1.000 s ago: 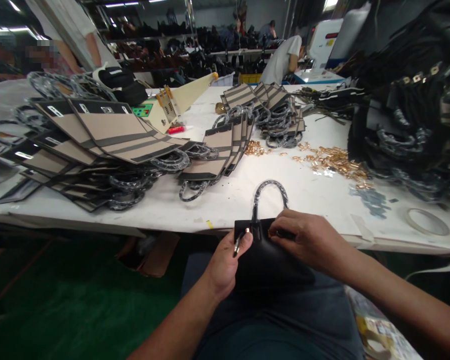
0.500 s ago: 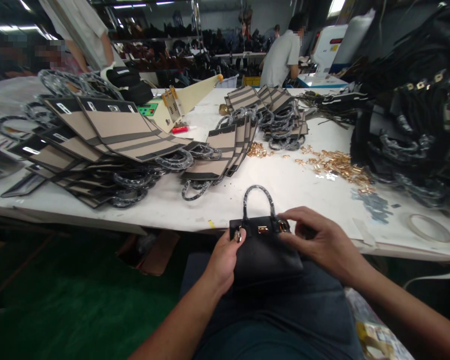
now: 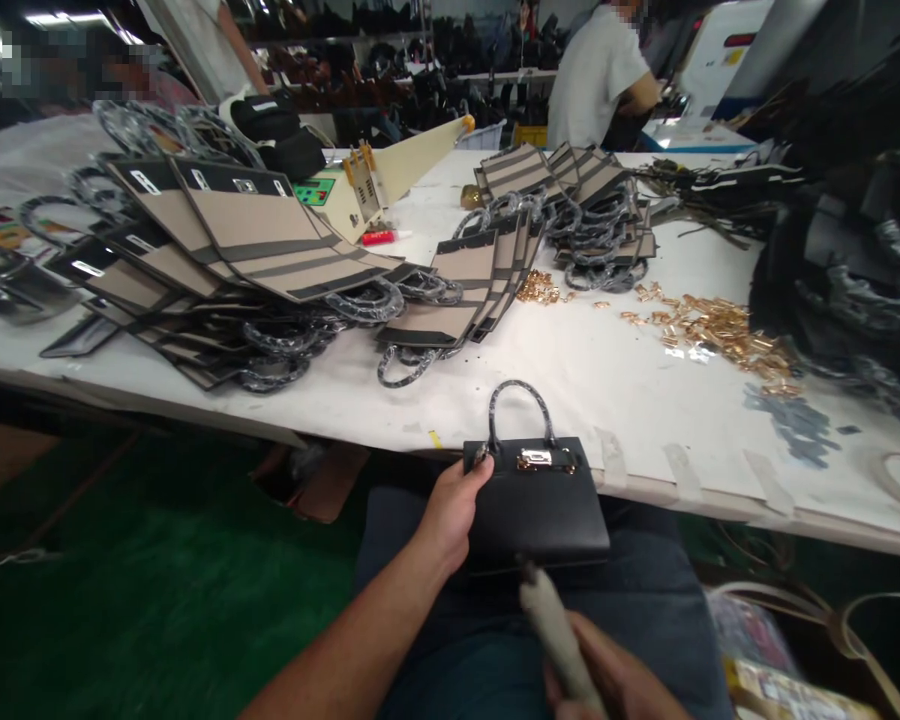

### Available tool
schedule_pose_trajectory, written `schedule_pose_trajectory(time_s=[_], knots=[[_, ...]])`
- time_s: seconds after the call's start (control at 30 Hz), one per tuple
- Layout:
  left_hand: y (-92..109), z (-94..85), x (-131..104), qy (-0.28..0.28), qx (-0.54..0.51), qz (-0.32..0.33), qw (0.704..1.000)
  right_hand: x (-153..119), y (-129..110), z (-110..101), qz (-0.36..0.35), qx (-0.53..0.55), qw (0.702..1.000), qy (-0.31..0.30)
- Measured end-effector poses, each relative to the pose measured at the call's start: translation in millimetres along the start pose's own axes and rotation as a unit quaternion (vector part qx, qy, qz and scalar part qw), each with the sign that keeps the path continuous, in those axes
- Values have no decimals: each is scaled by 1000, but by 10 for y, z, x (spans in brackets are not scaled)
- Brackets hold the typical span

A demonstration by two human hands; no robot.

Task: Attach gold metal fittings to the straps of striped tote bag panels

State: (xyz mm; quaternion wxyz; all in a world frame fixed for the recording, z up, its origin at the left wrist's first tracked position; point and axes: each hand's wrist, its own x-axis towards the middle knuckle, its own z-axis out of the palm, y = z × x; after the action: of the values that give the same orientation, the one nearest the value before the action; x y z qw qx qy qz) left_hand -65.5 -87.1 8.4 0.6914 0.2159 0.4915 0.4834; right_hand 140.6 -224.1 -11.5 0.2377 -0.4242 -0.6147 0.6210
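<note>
A small black handbag (image 3: 536, 515) with one upright wrapped handle and gold hardware rests on my lap against the table edge. Its upper left corner is pinched in my left hand (image 3: 454, 505), thumb on the front by a small metal piece. Below the bag, my right hand (image 3: 607, 665) is wrapped round a pale, blurred tool (image 3: 555, 625) whose dark tip points up toward the bag's lower edge. The far end of the tool is hidden by the hand and the frame edge.
Beige-and-black bag panels (image 3: 262, 230) are stacked on the white table (image 3: 540, 350) at left and centre. Gold fittings (image 3: 720, 325) and grey pieces (image 3: 802, 420) lie to the right, beside black bags (image 3: 847, 270). A person (image 3: 592, 75) sits beyond the table.
My right hand has left the bag's upper right corner and moved down, now holding the pale tool. The metal hardware on the bag's front shows more fully. The view has shifted slightly.
</note>
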Motion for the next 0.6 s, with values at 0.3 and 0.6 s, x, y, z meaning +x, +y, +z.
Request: schedule_pose_trajectory(time_s=[0.3, 0.6], knots=[[-95, -40, 40, -3, -36, -22, 999, 489, -953, -716, -150, -205, 946, 200], [-53, -18, 37, 10, -60, -48, 997, 1628, -1143, -1292, -91, 162, 912, 364]])
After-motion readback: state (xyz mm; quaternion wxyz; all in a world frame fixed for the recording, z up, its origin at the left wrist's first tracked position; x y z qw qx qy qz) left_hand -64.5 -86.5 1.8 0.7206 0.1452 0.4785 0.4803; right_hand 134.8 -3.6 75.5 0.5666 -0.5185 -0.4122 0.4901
